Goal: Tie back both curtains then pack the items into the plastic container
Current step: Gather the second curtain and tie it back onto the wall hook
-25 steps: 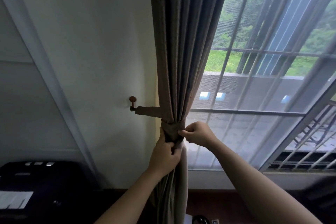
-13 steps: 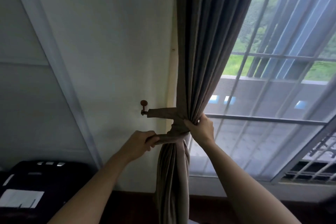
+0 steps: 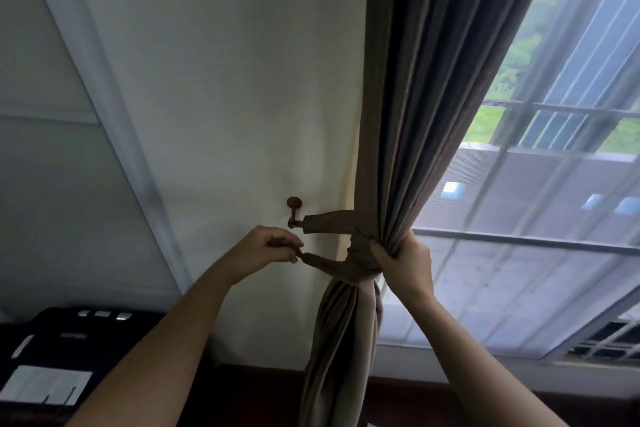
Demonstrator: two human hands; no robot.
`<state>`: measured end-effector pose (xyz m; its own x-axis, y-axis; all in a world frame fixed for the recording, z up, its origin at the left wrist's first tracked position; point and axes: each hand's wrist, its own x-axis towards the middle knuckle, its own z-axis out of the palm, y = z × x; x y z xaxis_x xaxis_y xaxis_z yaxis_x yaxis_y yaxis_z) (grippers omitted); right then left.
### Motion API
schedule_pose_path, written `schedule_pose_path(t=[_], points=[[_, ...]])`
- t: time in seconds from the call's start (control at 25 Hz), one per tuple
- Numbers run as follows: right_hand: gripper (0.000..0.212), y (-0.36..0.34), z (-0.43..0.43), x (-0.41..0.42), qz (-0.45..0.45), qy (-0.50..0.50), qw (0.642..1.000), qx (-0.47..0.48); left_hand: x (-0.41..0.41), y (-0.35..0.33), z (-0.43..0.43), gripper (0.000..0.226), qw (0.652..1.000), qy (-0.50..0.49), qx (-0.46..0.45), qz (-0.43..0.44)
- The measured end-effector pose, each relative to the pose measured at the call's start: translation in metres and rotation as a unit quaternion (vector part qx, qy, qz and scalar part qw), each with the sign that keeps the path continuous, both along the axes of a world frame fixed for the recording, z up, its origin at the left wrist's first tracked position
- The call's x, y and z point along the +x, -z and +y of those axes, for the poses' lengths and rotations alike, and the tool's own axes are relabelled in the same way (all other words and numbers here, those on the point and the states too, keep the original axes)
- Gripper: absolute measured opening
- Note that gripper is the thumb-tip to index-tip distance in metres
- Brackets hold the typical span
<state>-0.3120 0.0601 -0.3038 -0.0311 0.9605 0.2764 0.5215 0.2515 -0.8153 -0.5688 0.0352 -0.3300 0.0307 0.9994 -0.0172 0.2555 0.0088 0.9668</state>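
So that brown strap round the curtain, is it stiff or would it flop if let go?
Probably floppy: the tieback curves between the left hand and the curtain, hugging the bunched folds. Likely light, since a fingertip pinch carries its end. Released, it would likely drop from there.

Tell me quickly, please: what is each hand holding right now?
Left hand: closed, pinching the free end of the tieback.
Right hand: closed, gripping the curtain where the tieback wraps it.
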Motion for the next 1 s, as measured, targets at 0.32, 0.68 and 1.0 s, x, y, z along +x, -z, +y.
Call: schedule_pose_path(t=[0.32,0.68,1.0], points=[[0.02,-0.001,-0.002,-0.041,-0.044,0.028,0.997,0.05,0.016,0.035,0.043,0.013,0.944,-0.28,0.004,-0.175],[0.024,0.003,0.009,-0.054,-0.033,0.054,0.997,0.036,0.019,0.027,0.064,0.02,0.937,-0.334,0.085,0.064],[0.025,0.003,0.012,-0.054,-0.017,0.043,0.999,0.026,0.012,0.026,0.065,0.019,0.938,-0.222,0.099,0.247]])
